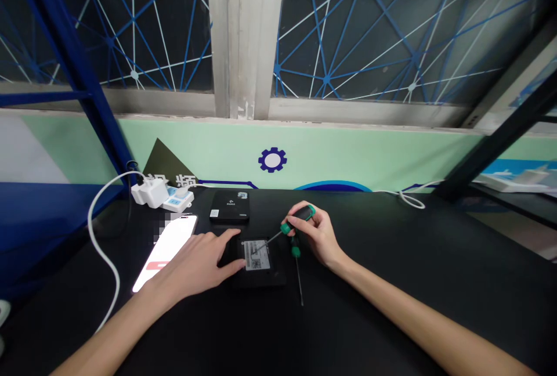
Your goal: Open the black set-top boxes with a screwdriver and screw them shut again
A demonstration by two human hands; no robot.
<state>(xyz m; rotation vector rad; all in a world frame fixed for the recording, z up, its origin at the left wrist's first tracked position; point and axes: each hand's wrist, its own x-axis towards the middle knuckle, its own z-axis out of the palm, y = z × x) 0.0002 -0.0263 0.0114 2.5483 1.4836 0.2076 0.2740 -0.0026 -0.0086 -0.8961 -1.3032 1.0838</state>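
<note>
A small black box (pixel 274 274) with a white label lies flat on the black table (pixel 391 283). My left hand (pixel 198 263) rests flat on its left side, fingers spread and pressing down. My right hand (pixel 315 231) is closed round the black-and-green handle of a screwdriver (pixel 292 220), whose tip touches the box near the label. A second green-handled screwdriver (pixel 297 271) lies on the table just right of the box.
A lit smartphone (pixel 167 245) lies left of my left hand. Behind it sit a white power strip with a charger (pixel 161 195) and its white cable (pixel 101 248). Another black box (pixel 230 206) rests farther back. A white cable (pixel 411 197) lies at the far right.
</note>
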